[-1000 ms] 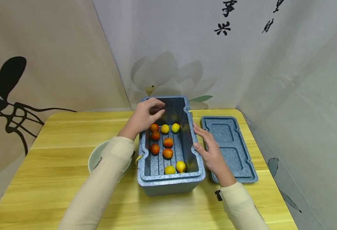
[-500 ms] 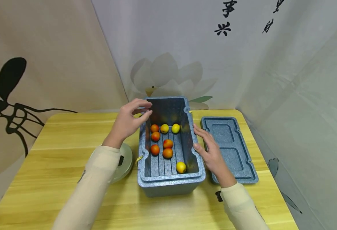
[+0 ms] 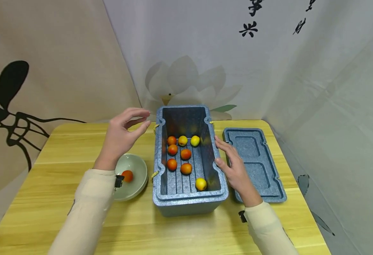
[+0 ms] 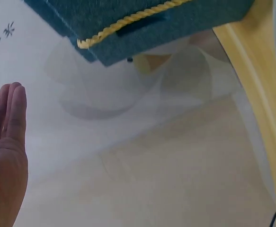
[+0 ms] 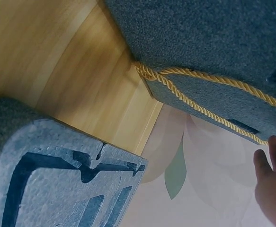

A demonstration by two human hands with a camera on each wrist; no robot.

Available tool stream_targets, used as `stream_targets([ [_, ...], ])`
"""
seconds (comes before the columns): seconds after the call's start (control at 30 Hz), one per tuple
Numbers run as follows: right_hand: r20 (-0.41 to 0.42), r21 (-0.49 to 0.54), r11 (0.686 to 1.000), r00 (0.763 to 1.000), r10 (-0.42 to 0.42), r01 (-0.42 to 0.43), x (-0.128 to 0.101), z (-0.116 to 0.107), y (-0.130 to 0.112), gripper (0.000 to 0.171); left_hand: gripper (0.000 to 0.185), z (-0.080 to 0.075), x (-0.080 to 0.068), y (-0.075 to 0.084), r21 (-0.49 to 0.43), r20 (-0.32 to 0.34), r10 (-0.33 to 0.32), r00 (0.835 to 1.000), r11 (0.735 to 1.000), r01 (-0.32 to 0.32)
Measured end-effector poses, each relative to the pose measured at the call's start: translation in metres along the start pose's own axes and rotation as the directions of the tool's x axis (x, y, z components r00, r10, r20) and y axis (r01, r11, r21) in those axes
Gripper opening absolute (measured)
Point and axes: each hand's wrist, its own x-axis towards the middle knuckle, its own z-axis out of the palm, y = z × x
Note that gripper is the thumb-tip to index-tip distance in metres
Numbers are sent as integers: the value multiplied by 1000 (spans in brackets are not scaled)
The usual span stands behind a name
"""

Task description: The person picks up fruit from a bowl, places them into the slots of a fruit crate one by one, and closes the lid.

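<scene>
My left hand [image 3: 122, 132] hangs in the air left of the foam box [image 3: 189, 203], fingers loosely curved with nothing between them; in the left wrist view the palm [image 4: 7, 165] is bare. My right hand [image 3: 232, 168] lies against the box's right rim, fingers extended. Inside the box are several orange-red round fruits [image 3: 185, 168] and a few yellow fruits [image 3: 201, 184]. A pale green bowl [image 3: 137, 189], partly behind the left forearm, holds an orange-red fruit [image 3: 127, 176].
The grey lid [image 3: 258, 173] lies on the wooden table [image 3: 62, 170] right of the box, beneath the right hand's side. Yellow rope handles [image 5: 209, 113] hang on the box's sides. A printed cloth [image 3: 186, 42] stands behind the table.
My left hand has moved left, from over the box to beside it, uncovering the bowl and its fruit. One yellow fruit near the box's front has gone from sight. The right hand stays put.
</scene>
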Motion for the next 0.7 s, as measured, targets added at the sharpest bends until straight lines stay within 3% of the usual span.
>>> stream_targets([
  [0.33,4,-11,1000,1000,11,-11,0,-1,-1,45,37,-28,-33,-4,-8,-50,-65,997,998,65],
  [0.7,1,-14,1000,1000,14,-14,0,-1,-3,45,35,-40,-65,-15,26,-78,-126,989,991,129],
])
